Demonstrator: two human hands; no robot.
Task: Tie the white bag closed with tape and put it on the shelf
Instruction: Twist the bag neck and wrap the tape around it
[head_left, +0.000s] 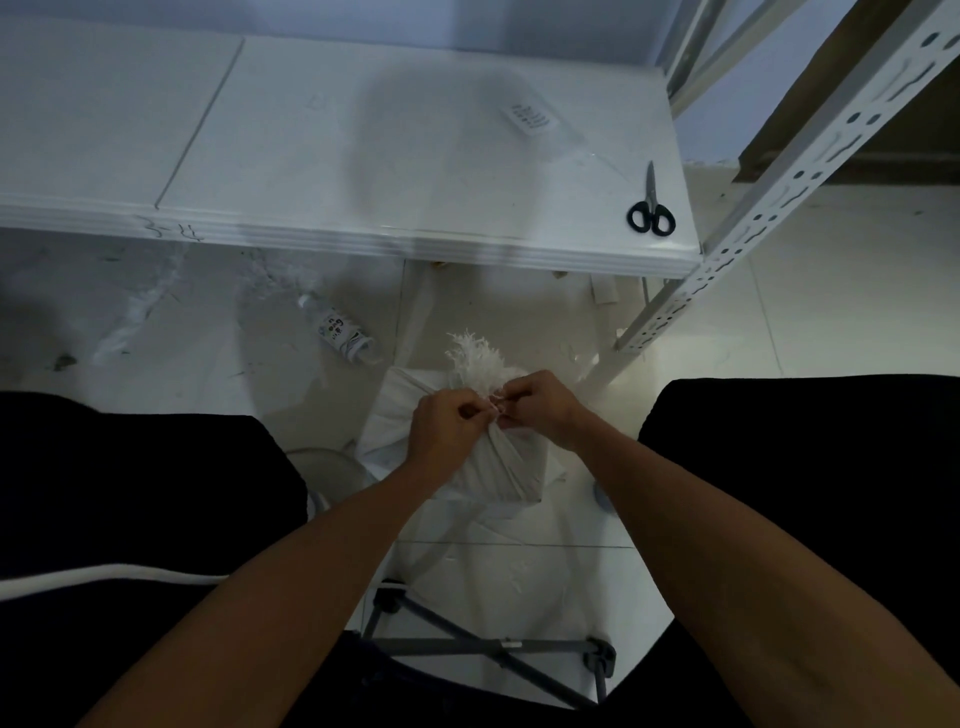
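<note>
While the left hand (451, 418) and right hand (537, 408) pinch tape at the gathered neck of the white bag (498, 467) on the floor, tying seems underway; next, likely cinching, with scissors (650, 208) farther right.
</note>
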